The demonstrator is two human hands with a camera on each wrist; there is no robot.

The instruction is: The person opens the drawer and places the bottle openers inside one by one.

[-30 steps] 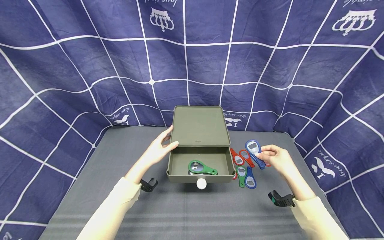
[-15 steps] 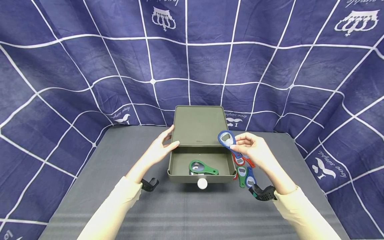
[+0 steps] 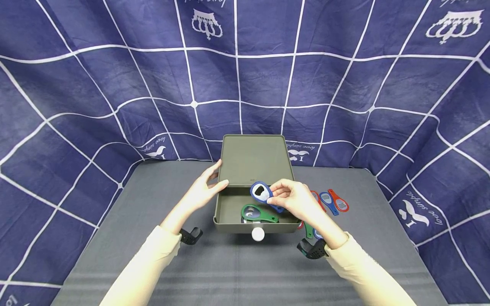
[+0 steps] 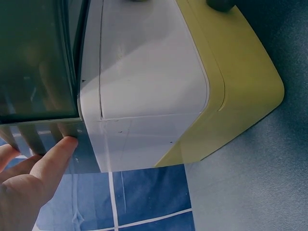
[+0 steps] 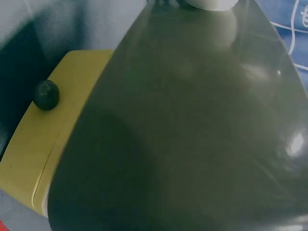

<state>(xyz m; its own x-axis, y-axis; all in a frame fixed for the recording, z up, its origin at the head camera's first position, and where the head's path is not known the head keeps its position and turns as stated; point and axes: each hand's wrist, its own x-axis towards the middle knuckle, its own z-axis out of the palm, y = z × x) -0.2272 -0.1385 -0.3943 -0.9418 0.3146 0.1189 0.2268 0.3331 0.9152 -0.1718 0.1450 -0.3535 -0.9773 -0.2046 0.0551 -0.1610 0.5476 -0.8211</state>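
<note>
My left hand [image 3: 203,191] rests with fairly straight fingers against the left side of the olive box [image 3: 254,159]. In the left wrist view, that hand [image 4: 36,180] touches the green side wall. The box's drawer [image 3: 233,228] stands pulled out at the front, with a white knob [image 3: 258,234]. Over the drawer my right hand [image 3: 294,197] pinches a blue bottle opener [image 3: 257,196], its round end pointing left. Beneath it in the drawer lies a green opener [image 3: 264,216], partly covering another one. The right wrist view shows the olive drawer surface [image 5: 192,120] but not the hand.
Right of the box, red [image 3: 340,201], blue [image 3: 329,203] and green [image 3: 308,230] openers lie on the grey table [image 3: 172,272], some behind the right arm. Lower drawers in white [image 4: 149,72] and yellow [image 4: 250,82] show in the left wrist view. A blue curtain [image 3: 264,80] hangs behind.
My right hand has carried the blue opener leftward from above the openers on the table to over the open drawer. The left hand has stayed at the box's side.
</note>
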